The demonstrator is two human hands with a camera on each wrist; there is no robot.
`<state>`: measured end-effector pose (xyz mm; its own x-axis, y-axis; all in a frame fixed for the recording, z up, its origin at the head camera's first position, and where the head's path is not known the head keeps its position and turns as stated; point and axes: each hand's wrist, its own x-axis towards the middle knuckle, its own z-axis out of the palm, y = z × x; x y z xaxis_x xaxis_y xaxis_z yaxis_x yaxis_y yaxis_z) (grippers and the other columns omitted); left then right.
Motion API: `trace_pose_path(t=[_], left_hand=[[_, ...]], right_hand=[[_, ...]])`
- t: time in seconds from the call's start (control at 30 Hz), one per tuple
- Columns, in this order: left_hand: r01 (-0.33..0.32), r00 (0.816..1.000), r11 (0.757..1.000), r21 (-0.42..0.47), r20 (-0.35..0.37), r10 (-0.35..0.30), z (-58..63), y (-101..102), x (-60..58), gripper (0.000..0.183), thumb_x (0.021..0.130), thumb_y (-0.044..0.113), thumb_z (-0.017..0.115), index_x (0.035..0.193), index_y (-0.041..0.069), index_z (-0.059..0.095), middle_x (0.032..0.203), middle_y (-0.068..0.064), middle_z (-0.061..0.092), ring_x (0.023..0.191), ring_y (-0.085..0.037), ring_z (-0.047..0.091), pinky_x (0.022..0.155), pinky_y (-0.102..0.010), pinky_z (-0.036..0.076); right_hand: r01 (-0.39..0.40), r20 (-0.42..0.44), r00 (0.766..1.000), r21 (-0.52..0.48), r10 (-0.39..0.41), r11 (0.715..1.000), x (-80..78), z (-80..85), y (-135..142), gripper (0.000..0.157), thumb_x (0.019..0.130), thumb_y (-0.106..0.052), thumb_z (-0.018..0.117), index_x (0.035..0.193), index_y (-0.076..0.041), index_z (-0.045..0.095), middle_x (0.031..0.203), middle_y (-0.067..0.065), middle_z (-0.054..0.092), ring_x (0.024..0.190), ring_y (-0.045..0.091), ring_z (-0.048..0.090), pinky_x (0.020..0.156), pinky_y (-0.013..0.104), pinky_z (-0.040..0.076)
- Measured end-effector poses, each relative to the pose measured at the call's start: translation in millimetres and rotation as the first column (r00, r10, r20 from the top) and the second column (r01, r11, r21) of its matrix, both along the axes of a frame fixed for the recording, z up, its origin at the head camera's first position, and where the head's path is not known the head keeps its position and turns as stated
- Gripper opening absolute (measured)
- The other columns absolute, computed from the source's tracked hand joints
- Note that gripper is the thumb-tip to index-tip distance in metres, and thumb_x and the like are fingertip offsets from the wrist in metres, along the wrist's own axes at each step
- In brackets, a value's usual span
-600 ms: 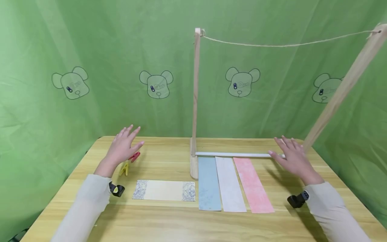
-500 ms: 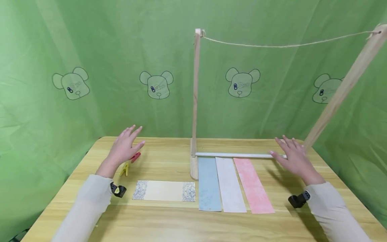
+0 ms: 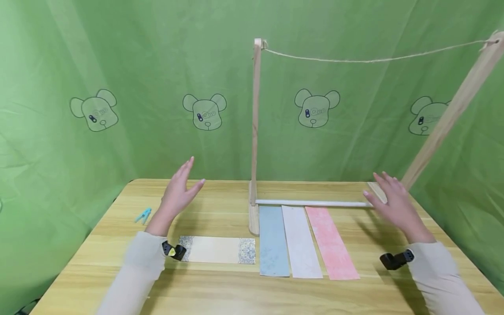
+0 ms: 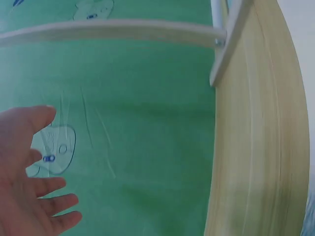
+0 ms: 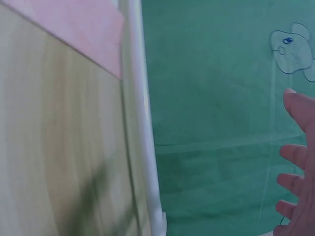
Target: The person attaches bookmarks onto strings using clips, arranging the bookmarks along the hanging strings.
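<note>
My left hand (image 3: 176, 199) is held up over the left part of the table, fingers straight and thumb spread, holding nothing. A light blue clothespin (image 3: 144, 215) lies on the table to its left. Below and to the right of this hand is a cream paper strip (image 3: 214, 250) with blue lace-patterned ends. My right hand (image 3: 397, 208) hovers by the right foot of the wooden stand, fingers extended and nothing in them. Between the hands lie a blue strip (image 3: 274, 245), a white strip (image 3: 302, 245) and a pink strip (image 3: 332, 245), side by side.
The stand has a left wooden post (image 3: 255, 122) and a slanting right post (image 3: 453, 116). A sagging string (image 3: 354, 61) joins their tops, and a white rod (image 3: 315, 203) joins them low down. Green cloth (image 3: 149, 65) with bear-head drawings surrounds the wooden table (image 3: 220, 288).
My left hand has moved right and turned more on edge, uncovering the light blue clothespin; the red and yellow clothespins are now hidden. My right hand has shifted slightly right.
</note>
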<state>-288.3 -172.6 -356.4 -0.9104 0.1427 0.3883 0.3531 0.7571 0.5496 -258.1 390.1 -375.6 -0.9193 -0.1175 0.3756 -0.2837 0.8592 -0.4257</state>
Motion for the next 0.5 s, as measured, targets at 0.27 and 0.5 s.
trace_pose_path(t=[0.27, 0.5], left_hand=[[0.007, 1.000, 0.987, 0.158, -0.013, -0.005, -3.3, 33, 3.5, 0.073, 0.092, 0.037, 0.059, 0.151, 0.018, 0.020, 0.152, -0.012, 0.028, 0.137, -0.035, 0.029, 0.113, -0.048, 0.024], [0.067, 0.998, 0.965, 0.254, -0.014, -0.065, -6.3, 64, 4.6, 0.066, 0.090, 0.029, 0.063, 0.146, 0.011, 0.032, 0.143, -0.014, 0.043, 0.129, -0.034, 0.042, 0.108, -0.047, 0.034]], right_hand=[[0.083, -0.082, 0.992, -0.119, -0.093, 0.989, -0.2, 9.3, 9, 0.069, 0.095, -0.029, 0.055, 0.149, -0.004, 0.020, 0.153, 0.025, 0.012, 0.135, 0.055, 0.005, 0.102, 0.075, 0.004], [0.216, -0.118, 0.960, -0.267, -0.254, 0.939, 9.2, 21.3, 23, 0.064, 0.094, -0.029, 0.056, 0.146, -0.004, 0.028, 0.150, 0.027, 0.023, 0.135, 0.052, 0.017, 0.109, 0.065, 0.011]])
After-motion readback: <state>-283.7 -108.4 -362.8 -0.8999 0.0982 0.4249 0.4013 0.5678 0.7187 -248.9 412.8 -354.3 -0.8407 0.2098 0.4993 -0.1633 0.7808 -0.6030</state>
